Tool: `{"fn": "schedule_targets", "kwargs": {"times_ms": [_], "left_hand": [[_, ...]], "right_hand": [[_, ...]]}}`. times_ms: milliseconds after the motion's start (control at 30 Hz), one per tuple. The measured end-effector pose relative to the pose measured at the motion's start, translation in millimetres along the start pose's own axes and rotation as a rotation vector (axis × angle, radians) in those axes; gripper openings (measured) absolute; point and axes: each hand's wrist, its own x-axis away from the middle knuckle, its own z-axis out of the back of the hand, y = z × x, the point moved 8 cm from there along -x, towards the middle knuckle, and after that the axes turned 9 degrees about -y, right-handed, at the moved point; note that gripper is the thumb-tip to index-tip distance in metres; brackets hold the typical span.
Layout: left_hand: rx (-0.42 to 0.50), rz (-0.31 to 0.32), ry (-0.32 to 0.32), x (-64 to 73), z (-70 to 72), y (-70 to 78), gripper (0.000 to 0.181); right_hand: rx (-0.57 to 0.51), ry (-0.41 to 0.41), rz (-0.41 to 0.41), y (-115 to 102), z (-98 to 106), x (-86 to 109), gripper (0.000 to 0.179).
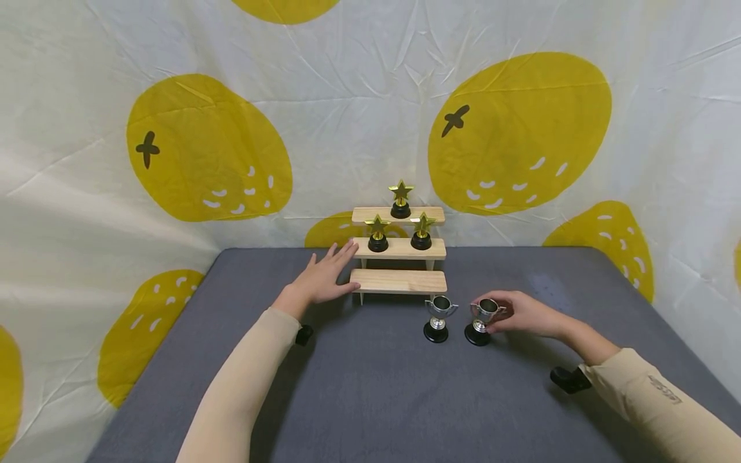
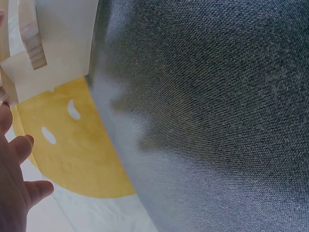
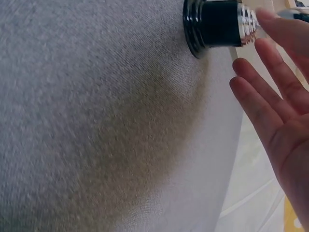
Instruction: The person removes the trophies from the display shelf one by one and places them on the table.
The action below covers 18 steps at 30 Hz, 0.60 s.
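Note:
My left hand (image 1: 325, 278) is stretched out at the left end of a small three-step wooden display stand, its fingers straight and spread at the middle step (image 1: 399, 248) and the lowest step (image 1: 398, 280). My right hand (image 1: 528, 313) pinches a small silver trophy cup (image 1: 485, 311) around its stem, thumb in front and fingers behind. The cup's black base (image 3: 219, 23) is down by the grey cloth. A second silver trophy cup (image 1: 440, 311) stands upright just left of it, in front of the stand.
One gold star trophy (image 1: 401, 198) stands on the top step (image 1: 365, 215). Two more, a left star trophy (image 1: 377, 234) and a right star trophy (image 1: 422, 233), are on the middle step. Grey cloth (image 1: 370, 399) covers the table; a white curtain (image 1: 359, 128) with yellow fruit hangs behind.

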Motion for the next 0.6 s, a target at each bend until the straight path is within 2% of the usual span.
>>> {"fn": "schedule_targets", "kwargs": {"times_ms": [267, 600], "left_hand": [[0.001, -0.006, 0.002, -0.3, -0.7, 0.5, 0.093], [0.005, -0.009, -0.002, -0.7, -1.8, -1.0, 0.093]], "right_hand": [[0.003, 0.006, 0.011, -1.8, 7.2, 10.2, 0.047], [0.095, 0.08, -0.1, -8.7, 33.4, 16.6, 0.044]]}}
